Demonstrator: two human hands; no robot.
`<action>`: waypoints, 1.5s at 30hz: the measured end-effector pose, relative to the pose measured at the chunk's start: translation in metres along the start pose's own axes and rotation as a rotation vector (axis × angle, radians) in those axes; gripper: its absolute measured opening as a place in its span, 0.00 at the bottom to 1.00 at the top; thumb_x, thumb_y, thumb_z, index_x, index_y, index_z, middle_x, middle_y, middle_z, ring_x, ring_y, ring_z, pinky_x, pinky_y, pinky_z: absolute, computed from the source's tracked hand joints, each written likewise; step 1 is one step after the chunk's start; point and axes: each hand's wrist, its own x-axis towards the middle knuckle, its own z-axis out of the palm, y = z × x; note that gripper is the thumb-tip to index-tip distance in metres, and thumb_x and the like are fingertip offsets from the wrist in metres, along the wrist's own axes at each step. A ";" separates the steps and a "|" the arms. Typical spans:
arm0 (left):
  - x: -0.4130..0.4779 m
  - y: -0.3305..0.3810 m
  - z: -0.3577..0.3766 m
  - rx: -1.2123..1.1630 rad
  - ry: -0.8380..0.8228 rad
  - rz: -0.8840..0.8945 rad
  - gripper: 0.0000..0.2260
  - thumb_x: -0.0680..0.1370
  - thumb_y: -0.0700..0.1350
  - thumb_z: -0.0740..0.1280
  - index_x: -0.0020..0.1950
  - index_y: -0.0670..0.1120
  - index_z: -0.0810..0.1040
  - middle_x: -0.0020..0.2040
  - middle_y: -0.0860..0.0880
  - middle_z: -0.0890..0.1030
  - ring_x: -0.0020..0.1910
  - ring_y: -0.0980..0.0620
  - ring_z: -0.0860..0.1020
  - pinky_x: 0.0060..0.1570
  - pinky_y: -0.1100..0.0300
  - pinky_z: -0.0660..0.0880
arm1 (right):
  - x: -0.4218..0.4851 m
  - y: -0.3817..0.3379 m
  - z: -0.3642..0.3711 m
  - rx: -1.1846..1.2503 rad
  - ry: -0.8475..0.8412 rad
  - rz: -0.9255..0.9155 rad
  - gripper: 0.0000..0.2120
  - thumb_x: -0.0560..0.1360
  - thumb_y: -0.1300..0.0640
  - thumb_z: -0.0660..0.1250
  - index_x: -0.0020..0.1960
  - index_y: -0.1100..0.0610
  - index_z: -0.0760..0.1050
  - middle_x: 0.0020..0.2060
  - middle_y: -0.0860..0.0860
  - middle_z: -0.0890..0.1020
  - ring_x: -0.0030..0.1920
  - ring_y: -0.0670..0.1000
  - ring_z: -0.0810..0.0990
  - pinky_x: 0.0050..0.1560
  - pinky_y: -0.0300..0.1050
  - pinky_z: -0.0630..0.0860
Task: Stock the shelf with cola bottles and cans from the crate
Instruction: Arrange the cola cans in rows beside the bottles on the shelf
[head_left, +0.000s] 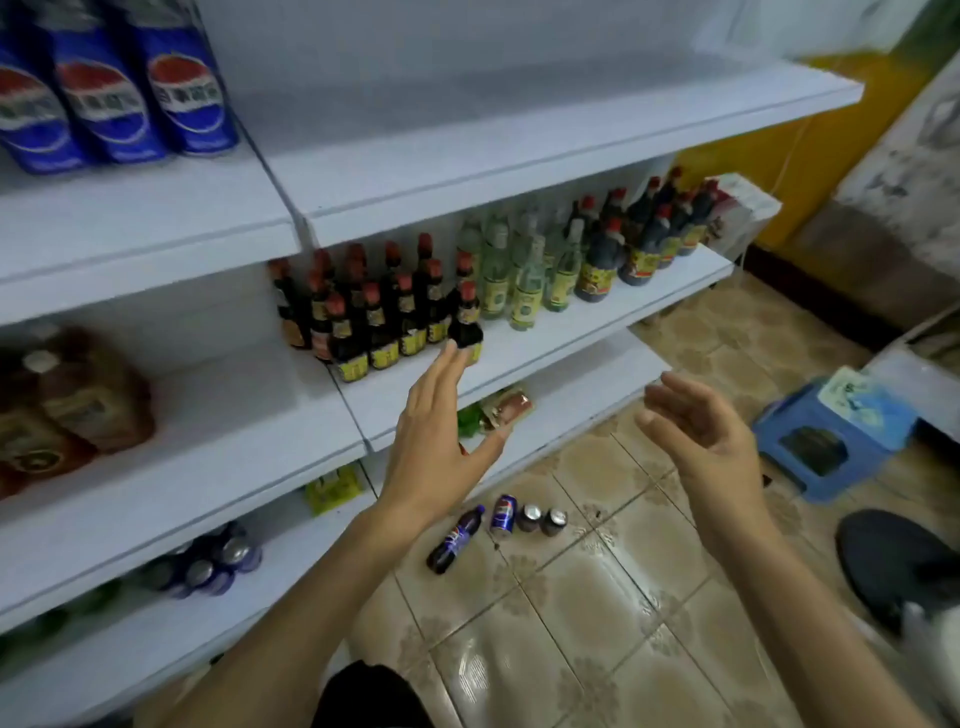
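**On the floor beside the shelf: cola bottle and cans, with two empty hands above**

Down on the beige patterned floor tiles (571, 649), near the foot of the white metal shelf unit (519, 130), a small dark cola bottle with a blue label (455, 540) lies on its side. Just beside its cap lies a blue cola can (503, 515), also on its side. Next to that, two upright cans (543, 519) stand close together, their silver tops showing.

Above them, two bare forearms reach forward. The left hand (434, 441) is stretched toward the middle shelf with its fingers straight and its thumb spread, and its grip holds nothing. Its fingertips lie in front of the base of the nearest dark sauce bottle; I cannot tell if they touch it. The right hand (698, 436) hovers well apart from the left, palm turned inward and fingers loosely curved, its grip also empty.

On the middle shelf stand dark sauce bottles with red caps (374, 312), then pale green glass bottles (519, 270) to their right. Tall blue cola cans (114, 98) stand on the top shelf at the far left, and a cluster of blue cans (208, 561) sits on a low shelf. A blue plastic stool (826, 441) stands on the tiles at the right, near a dark shoe (893, 566).
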 end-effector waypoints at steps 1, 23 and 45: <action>-0.006 0.001 0.019 -0.012 -0.043 -0.028 0.35 0.76 0.55 0.67 0.77 0.53 0.51 0.76 0.61 0.50 0.72 0.65 0.49 0.69 0.71 0.53 | -0.004 0.013 -0.020 -0.017 0.021 0.049 0.20 0.72 0.63 0.71 0.62 0.52 0.75 0.56 0.50 0.81 0.58 0.47 0.80 0.53 0.36 0.78; -0.003 -0.257 0.330 0.102 -0.833 -0.816 0.30 0.75 0.52 0.69 0.73 0.47 0.62 0.71 0.49 0.69 0.68 0.50 0.69 0.60 0.60 0.68 | 0.111 0.410 0.019 0.127 -0.043 1.055 0.10 0.74 0.59 0.72 0.52 0.61 0.78 0.46 0.59 0.82 0.44 0.54 0.80 0.38 0.42 0.75; -0.096 -0.677 0.578 0.452 -0.620 -0.881 0.36 0.66 0.64 0.69 0.67 0.45 0.67 0.58 0.45 0.76 0.56 0.43 0.75 0.51 0.50 0.75 | 0.163 0.845 0.200 0.042 -0.340 1.300 0.09 0.76 0.49 0.68 0.45 0.55 0.75 0.45 0.55 0.81 0.48 0.53 0.79 0.49 0.47 0.73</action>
